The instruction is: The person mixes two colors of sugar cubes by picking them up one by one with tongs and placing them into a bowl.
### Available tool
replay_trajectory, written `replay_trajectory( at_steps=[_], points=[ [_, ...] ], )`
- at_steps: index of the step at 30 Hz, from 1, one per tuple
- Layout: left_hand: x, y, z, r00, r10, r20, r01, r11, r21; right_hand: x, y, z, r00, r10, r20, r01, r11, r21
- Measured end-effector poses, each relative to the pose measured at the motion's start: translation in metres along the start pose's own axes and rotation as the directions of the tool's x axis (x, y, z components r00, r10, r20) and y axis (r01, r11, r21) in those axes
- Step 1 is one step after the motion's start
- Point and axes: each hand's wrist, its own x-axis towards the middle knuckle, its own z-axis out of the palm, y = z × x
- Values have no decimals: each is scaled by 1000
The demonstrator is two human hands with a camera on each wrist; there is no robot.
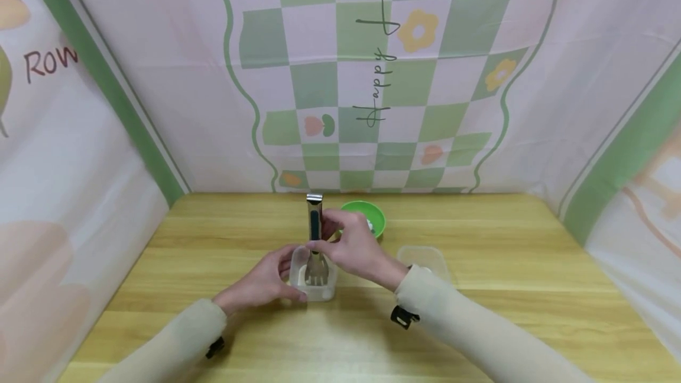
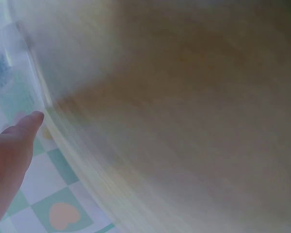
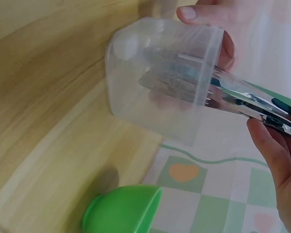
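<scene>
My right hand [image 1: 355, 247] pinches metal tongs [image 1: 315, 226] with dark grip inlays, held upright. Their slotted heads reach down inside a clear plastic container [image 1: 314, 295] on the table. Around the container's left side, my left hand [image 1: 260, 283] holds it, thumb near the front and fingers behind. The right wrist view shows the tongs [image 3: 240, 94] slightly parted inside the see-through walls. A whitish round thing [image 3: 126, 45] shows at the container's bottom, away from the tong heads. In the left wrist view only part of the left hand [image 2: 12, 155] appears, beside the container.
Behind my right hand is a green bowl [image 1: 378, 216] with something whitish in it. A second clear container [image 1: 422, 257] stands to the right, partly hidden by the right sleeve. The wooden table [image 1: 505, 241] ends at a patterned cloth wall [image 1: 409, 87].
</scene>
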Motion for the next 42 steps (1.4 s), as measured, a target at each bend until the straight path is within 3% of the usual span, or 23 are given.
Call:
replay_trajectory(
  at_steps=[24,32,42],
  points=[
    [0,1,0,1000,-2,-1,2,1000,-2,-5,7,4,997,36,-74,-35,999,7],
    [0,1,1,1000,-3,-7,3,1000,0,1,-2,-11,982,4,-190,9,998,69],
    [1,1,2,1000,-4,-10,4,1000,-1,10,-12,-44,950,-14,-311,38,997,71]
  ],
)
